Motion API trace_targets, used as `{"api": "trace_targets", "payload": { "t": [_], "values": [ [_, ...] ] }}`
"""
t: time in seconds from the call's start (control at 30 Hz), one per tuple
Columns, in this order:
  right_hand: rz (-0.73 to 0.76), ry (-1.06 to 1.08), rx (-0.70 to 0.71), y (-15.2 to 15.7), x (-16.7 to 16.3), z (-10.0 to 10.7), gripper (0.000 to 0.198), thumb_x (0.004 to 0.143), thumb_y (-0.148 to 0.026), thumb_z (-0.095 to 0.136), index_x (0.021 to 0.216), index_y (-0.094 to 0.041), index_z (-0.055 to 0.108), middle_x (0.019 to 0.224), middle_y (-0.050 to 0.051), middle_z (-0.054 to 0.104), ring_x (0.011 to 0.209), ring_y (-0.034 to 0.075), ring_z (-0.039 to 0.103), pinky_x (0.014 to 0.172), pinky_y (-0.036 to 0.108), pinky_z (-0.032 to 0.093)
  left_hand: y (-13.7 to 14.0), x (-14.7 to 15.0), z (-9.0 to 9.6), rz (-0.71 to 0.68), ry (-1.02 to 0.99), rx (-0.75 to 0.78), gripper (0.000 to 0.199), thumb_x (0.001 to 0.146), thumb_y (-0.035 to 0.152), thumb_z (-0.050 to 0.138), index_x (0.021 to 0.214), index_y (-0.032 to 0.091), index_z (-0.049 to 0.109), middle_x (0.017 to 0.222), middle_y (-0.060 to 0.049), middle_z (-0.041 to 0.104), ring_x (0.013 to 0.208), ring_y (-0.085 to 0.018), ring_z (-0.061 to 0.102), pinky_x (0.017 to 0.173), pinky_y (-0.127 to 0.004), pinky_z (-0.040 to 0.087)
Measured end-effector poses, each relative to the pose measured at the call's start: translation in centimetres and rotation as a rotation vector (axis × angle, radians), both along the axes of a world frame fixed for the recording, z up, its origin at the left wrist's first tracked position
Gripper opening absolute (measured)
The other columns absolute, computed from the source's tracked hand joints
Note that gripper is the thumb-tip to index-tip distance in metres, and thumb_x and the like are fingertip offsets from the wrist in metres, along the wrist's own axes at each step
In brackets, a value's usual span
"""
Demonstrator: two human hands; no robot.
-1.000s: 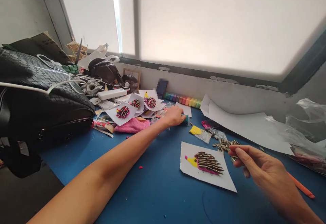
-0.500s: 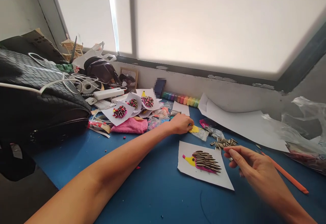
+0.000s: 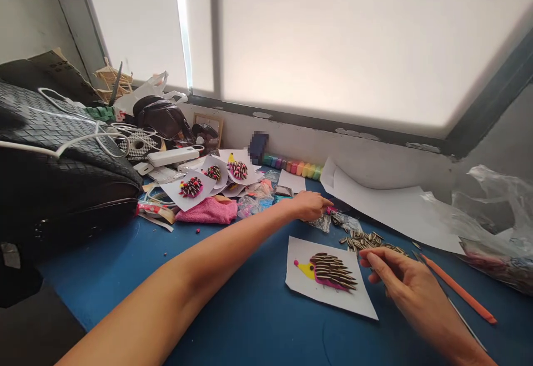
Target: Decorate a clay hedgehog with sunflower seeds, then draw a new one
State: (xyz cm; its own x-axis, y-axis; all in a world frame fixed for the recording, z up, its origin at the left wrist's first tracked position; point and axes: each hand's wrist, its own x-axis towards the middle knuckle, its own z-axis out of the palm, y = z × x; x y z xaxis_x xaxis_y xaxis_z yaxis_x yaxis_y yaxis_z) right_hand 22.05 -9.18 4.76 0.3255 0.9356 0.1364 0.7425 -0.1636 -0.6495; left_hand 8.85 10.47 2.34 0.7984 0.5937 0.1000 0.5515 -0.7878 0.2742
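My left hand (image 3: 311,206) reaches across the table, fingers stretched towards a pink lump of clay in a clear wrapper (image 3: 331,210). Its fingertips touch or nearly touch that packet; the hand's underside is partly hidden. Clear plastic wrap (image 3: 321,222) lies just below it. My right hand (image 3: 397,274) is closed, thumb against bent fingers; anything pinched between them is too small to make out. It hovers at the right edge of a white card (image 3: 300,288) bearing a hedgehog (image 3: 331,270) of yellow and pink clay with seed spines. Striped sunflower seeds (image 3: 366,239) are heaped beyond that hand.
An orange stick (image 3: 460,289) and a thin grey rod (image 3: 468,326) lie at right. Other hedgehog cards (image 3: 192,187), a pink cloth (image 3: 208,210) and a black bag (image 3: 70,171) are at left. Large white paper (image 3: 387,205) and clay pots (image 3: 297,166) line the wall.
My left hand has moved right, from the yellow clay packet to the pink one. My right hand stays beside the card with its fingers closed. The view has shifted slightly.
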Motion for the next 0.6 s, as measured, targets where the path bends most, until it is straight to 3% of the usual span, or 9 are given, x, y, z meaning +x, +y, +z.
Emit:
{"api": "trace_targets", "payload": {
  "t": [0.17,0.43,0.6],
  "values": [
    [0.044,0.032,0.031,-0.2,0.4,0.0,0.041,0.071,-0.061,0.052,0.071,-0.023,0.067,0.078,0.007,0.075,0.063,0.023,0.068,0.05,0.031,0.049,1.0,1.5,-0.1,0.051,-0.035,-0.107,0.035,0.094,0.037,0.057,0.123,0.016,0.057,0.124,-0.01,0.058,0.105,-0.021,0.06,0.089,-0.042,0.053],
    [0.069,0.021,0.066,-0.3,-0.4,0.2,0.039,0.074,-0.058,0.052,0.071,-0.023,0.069,0.067,0.005,0.073,0.056,0.022,0.064,0.048,0.03,0.045,1.2,-0.8,0.7,0.26,-0.166,-0.117,0.035,0.094,0.037,0.057,0.123,0.016,0.057,0.123,-0.01,0.058,0.106,-0.022,0.06,0.089,-0.042,0.053],
    [0.081,0.02,0.091,-0.4,-0.7,0.3,0.04,0.075,-0.059,0.052,0.069,-0.023,0.068,0.076,0.007,0.076,0.058,0.022,0.066,0.046,0.03,0.045,0.5,0.5,1.0,0.356,-0.125,-0.145,0.034,0.095,0.037,0.056,0.123,0.017,0.057,0.124,-0.01,0.058,0.106,-0.021,0.06,0.09,-0.042,0.053]
  ]
}}
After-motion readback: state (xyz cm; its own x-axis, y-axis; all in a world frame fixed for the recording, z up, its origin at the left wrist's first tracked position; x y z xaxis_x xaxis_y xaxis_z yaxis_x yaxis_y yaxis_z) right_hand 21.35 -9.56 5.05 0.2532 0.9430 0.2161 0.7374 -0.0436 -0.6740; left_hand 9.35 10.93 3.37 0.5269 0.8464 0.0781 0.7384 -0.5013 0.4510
